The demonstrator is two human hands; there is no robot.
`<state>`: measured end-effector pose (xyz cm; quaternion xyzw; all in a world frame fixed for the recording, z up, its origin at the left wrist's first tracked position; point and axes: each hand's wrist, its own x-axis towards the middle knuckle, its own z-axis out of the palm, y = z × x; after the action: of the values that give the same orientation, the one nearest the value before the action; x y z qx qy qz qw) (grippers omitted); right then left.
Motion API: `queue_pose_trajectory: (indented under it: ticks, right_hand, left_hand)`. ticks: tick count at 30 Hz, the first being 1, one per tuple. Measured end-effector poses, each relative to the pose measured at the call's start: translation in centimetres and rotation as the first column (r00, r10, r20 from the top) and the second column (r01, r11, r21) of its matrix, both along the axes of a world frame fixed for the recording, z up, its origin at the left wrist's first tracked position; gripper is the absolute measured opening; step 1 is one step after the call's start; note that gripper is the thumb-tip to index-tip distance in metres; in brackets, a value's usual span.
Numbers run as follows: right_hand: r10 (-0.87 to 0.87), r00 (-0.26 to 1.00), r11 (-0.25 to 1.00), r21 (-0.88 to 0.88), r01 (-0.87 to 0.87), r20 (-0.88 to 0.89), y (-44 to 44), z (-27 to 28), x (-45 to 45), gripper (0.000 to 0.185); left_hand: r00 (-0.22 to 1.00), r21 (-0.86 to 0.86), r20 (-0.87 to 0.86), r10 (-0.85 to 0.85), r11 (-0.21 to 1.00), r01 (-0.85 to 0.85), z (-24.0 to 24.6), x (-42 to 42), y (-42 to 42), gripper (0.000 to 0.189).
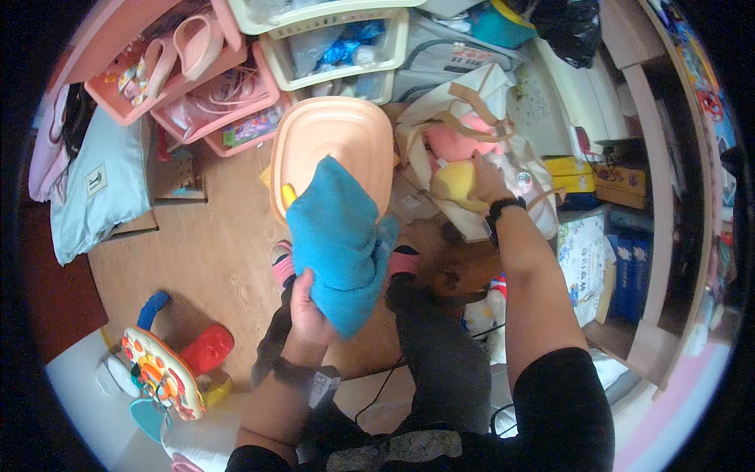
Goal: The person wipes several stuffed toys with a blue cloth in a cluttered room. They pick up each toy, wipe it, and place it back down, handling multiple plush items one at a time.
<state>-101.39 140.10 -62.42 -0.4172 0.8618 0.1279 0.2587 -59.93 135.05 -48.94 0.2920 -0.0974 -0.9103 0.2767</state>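
Observation:
In my left hand (312, 312) is a folded blue towel-like cloth (339, 248), gripped by its lower left edge. It overlaps the front of a peach plastic lid or stool top (330, 127), where a small yellow object (288, 194) shows beside the cloth. My right hand (492, 180) reaches into the mouth of a cream tote bag (413, 127) with tan straps. A pink plush-like item (457, 138) and a yellow soft item (455, 184) lie in the bag. The right fingertips are at these items and partly hidden, so their grip is unclear.
Pink drawers (218, 97) with shoes in the top one, and cream drawers (336, 53), stand pulled out ahead. Left is a light blue fabric bag (103, 189). A toy activity panel (162, 371) sits lower left. Shelving (649, 177) with boxes lines the right. A cable (380, 389) runs between my legs.

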Motion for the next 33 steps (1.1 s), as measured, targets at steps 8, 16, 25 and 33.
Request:
queue_pose_trajectory:
  ticks: [8,16,25,33]
  right_hand:
    - [-0.055,0.978,0.93,-0.367,-0.023,-0.199,2.8,6.4,2.1,0.086]
    - [-0.164,0.724,0.257,-0.68,0.687,0.67,4.4,19.0,8.9,0.048]
    - [-0.001,0.911,0.491,-0.793,0.36,0.413,2.1,18.3,24.1,0.054]
    - [-0.038,0.801,0.548,-0.657,0.517,0.598,5.1,27.9,22.5,0.066]
  left_hand:
    - [0.996,-0.167,0.078,-0.054,0.984,0.066,-0.5,0.2,-0.2,0.08]
    - [0.994,-0.158,-0.002,-0.11,0.982,0.108,-0.5,-2.0,0.9,0.07]
    - [0.886,-0.876,0.396,0.241,0.389,0.286,-1.3,-4.3,3.5,0.044]
    - [0.785,-0.533,0.533,0.317,0.846,0.02,-0.7,-3.6,-0.2,0.047]
